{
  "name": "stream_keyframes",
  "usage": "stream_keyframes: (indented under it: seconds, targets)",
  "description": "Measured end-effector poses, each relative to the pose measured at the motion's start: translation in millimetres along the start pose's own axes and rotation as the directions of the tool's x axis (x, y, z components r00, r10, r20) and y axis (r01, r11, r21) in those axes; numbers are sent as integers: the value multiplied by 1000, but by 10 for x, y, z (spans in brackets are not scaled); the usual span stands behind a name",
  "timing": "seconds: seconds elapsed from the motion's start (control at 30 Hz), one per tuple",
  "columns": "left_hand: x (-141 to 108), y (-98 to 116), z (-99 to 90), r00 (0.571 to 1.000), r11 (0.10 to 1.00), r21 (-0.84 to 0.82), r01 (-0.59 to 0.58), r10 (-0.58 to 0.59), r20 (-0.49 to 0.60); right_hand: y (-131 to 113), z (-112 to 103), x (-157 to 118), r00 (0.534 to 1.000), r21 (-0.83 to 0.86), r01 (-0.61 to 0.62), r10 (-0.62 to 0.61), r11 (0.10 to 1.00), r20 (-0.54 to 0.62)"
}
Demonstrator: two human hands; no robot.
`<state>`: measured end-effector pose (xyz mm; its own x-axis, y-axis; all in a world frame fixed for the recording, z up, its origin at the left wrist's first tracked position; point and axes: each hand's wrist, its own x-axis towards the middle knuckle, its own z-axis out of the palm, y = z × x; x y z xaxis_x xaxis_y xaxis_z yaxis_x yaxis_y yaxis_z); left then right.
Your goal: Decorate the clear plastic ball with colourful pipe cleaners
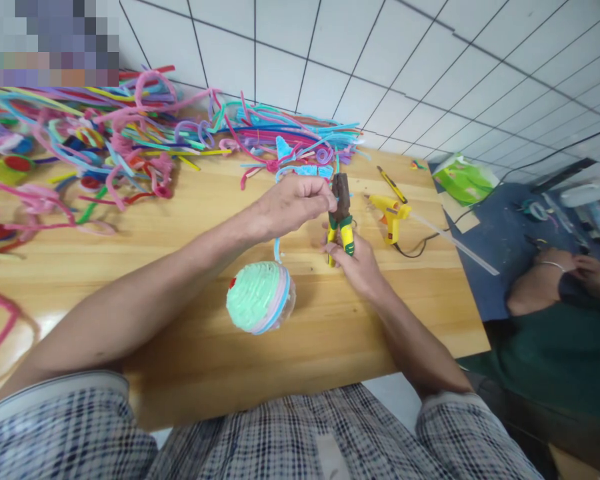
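My right hand point(355, 260) is wrapped round the yellow and green handles of a pair of pliers point(341, 200), whose dark jaws point up and away from me. Beside the jaws, my left hand point(300, 203) is pinched on a light blue pipe cleaner point(277, 249), part of which hangs below the wrist. Where it passes between the fingers is hidden. Below my hands a round mint-green object point(255, 297) with a red spot and pink and blue bands lies on its side on the wooden table point(330, 333).
Many coloured pipe cleaners point(145, 133) are heaped along the back and left. To the right lie a yellow glue gun point(393, 212) with a clear stick, a yellow cutter point(392, 185) and a green packet point(465, 179). Another person point(570, 333) sits at the far right.
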<state>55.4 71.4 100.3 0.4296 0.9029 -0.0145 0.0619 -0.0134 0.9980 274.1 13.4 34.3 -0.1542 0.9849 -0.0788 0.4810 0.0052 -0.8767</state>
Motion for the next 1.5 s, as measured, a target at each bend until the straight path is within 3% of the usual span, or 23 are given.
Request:
stream_keyframes:
  seconds: [0.3, 0.47, 0.6, 0.8, 1.1, 1.5]
  targets:
    - [7, -68, -23, 999, 1000, -11, -4, 4, 40, 100, 140, 90, 996, 24, 70, -69, 997, -62]
    - [0, -101, -36, 992, 988, 90, -124, 122, 29, 187, 207, 123, 984, -3, 121, -120, 993, -133]
    - [4, -121, -76, 978, 960, 188, -208, 206, 29, 212, 201, 124, 984, -17, 134, -135, 991, -115]
    - [-18, -159, -89, 920, 861, 325, -390, 379, 99, 207, 148, 84, 973, -88, 186, -195, 979, -120]
    - [-23, -151, -107, 895, 825, 348, -445, 421, 145, 180, 104, 38, 982, -28, 169, -171, 985, -79]
    - [-55, -123, -80, 883, 815, 345, -465, 456, 112, 25, -1, -31, 980, -205, 143, -167, 968, -105]
